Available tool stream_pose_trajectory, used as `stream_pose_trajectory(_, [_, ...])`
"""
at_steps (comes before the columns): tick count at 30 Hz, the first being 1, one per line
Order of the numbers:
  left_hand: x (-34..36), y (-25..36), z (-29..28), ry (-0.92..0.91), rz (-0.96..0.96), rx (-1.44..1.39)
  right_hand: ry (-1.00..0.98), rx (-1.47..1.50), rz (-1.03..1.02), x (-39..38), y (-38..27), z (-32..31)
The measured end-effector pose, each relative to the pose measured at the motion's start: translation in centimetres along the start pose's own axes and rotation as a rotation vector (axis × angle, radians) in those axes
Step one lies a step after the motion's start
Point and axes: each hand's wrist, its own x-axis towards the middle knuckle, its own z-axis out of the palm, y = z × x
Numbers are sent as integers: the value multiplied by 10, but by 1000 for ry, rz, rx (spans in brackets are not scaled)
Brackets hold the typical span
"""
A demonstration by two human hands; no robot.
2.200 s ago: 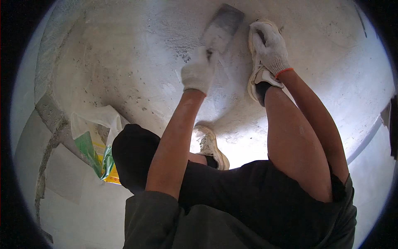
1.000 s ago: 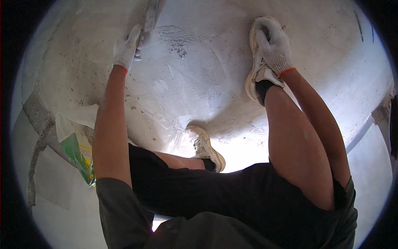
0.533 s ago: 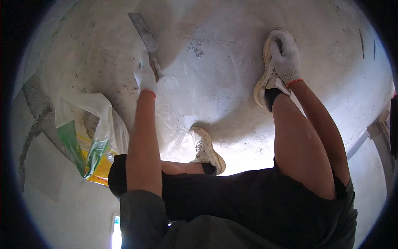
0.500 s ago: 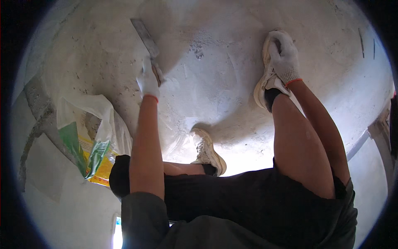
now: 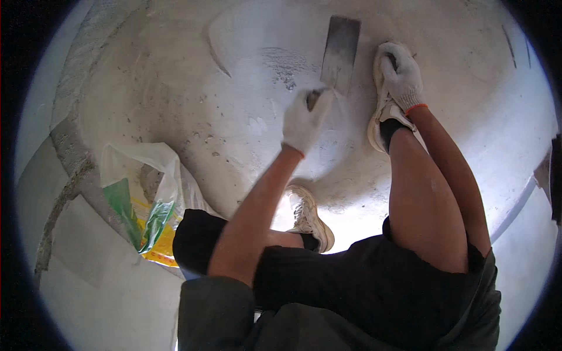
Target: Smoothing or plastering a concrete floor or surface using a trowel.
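My left hand, in a white knit glove with an orange cuff, is closed round the handle of a plastering trowel. The trowel's long grey rectangular blade points away from me over the pale, smeared cement floor. It seems to lie flat, though contact cannot be made out. My right hand, gloved the same way, has its fingers and thumb curled over the toe of my right shoe. A dark gap shows between thumb and fingers. Left of the blade is a rough, pitted patch.
An opened plastic bag, clear with green and yellow, stands at the left beside my knee. My left shoe is planted near the middle. Small crumbs dot the floor. A rough, broken strip runs along the left.
My left hand has swept right with the trowel, from the left of the rough patch to its right, close to my right shoe. The blade now shows more of its face. My right hand stays on the shoe.
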Motion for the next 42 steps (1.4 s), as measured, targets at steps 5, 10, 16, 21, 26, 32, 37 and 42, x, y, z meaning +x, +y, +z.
stream_pose_trajectory(5, [90,52,-53,1,458,298,49,-49,-10,1,-20,-15])
stream_pose_trajectory(10, [106,83,-143,55,546,27,-406,291,324,-87,-98,-58])
stream_pose_trajectory(16, [105,73,-169,309,216,-718,-206,324,738,-98,-132,-85])
stream_pose_trajectory(21, [81,24,-207,595,242,-69,-534,350,302,-75,-109,-27])
stream_pose_trajectory(26, [-28,-116,-231,570,136,-15,-919,-216,-573,-60,-122,21])
stream_pose_trajectory(32, [-48,-87,-208,521,-272,-255,-1111,123,-220,-45,-117,43])
stream_pose_trajectory(37, [-2,-69,-177,512,-242,-523,-1181,160,-310,-52,-141,59])
stream_pose_trajectory(42, [17,-63,-165,585,-186,-497,-1215,84,-239,-56,-125,30])
